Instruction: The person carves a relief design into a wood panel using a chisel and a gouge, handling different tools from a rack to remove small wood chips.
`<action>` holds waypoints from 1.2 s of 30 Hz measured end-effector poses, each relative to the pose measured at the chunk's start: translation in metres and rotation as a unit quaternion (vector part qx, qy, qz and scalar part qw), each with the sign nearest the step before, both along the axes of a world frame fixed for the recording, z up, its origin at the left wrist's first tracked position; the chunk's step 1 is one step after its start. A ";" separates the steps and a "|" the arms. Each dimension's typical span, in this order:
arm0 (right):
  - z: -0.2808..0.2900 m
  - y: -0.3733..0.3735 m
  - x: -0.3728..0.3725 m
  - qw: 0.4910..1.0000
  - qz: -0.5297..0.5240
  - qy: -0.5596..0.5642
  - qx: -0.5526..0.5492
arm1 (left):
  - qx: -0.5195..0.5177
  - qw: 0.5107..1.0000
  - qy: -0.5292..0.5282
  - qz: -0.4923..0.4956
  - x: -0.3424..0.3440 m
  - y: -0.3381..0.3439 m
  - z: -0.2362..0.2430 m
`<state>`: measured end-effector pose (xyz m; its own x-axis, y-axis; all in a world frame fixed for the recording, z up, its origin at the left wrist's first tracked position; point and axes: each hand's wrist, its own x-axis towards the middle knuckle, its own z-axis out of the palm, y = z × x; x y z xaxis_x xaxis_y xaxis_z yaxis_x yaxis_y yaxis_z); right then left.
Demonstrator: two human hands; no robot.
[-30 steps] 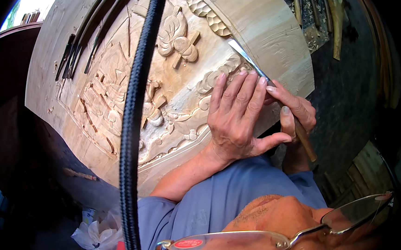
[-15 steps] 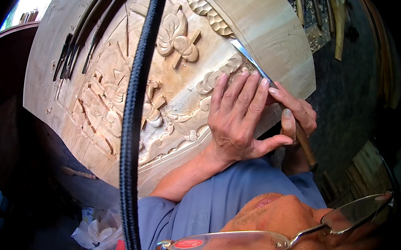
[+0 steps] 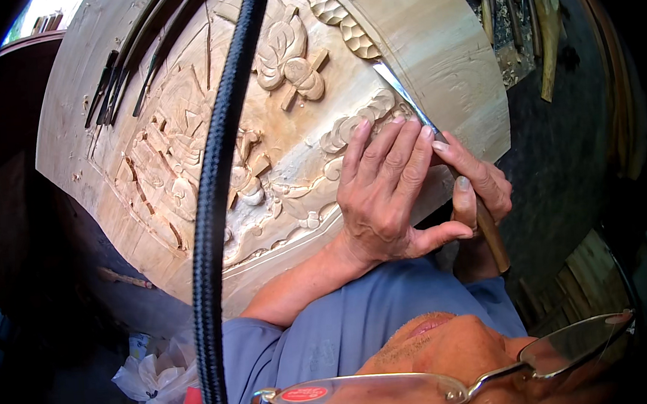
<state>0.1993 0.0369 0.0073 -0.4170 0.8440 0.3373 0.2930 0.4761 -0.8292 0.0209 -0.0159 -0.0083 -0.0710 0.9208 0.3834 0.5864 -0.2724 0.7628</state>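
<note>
A carved pale wooden panel (image 3: 453,65) with raised leaf and flower shapes lies before me. My right hand (image 3: 484,187) is wrapped round the brown wooden handle of a chisel (image 3: 409,100). Its bright steel blade slants up and to the left, and the tip meets the lower end of a scalloped border (image 3: 329,12). My left hand (image 3: 383,198) lies palm down over the panel's near part, fingers stretched out. The left fingertips rest against the chisel's shaft and the thumb points toward my right hand. Part of the carving is hidden beneath the left hand.
Several dark-handled chisels (image 3: 133,58) lie on the panel's upper left. More tools (image 3: 509,9) and a pale wooden stick (image 3: 548,40) are at the upper right, among wood chips. A black braided cord (image 3: 218,149) crosses the view. A plastic bag (image 3: 156,386) sits at the lower left.
The chisel's tip has come up against the end of the scalloped border, and its blade has turned slightly. Both hands keep nearly the same place.
</note>
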 end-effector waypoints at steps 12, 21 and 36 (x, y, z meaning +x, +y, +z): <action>-0.010 0.003 -0.008 0.999 -0.010 0.004 0.034 | -0.012 1.000 0.011 -0.012 0.000 0.003 0.000; -0.011 -0.002 0.005 0.971 -0.142 0.138 0.130 | 0.050 0.998 -0.035 -0.033 -0.013 -0.003 0.003; -0.039 0.014 -0.002 0.963 -0.252 -0.023 0.091 | 0.065 0.992 -0.042 -0.104 0.004 -0.004 0.008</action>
<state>0.1970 0.0511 -0.0314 0.0125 0.8717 0.4899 0.5596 0.3999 -0.7259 0.0251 -0.0194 -0.0003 0.0789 0.8619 0.5010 0.4426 -0.4806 0.7571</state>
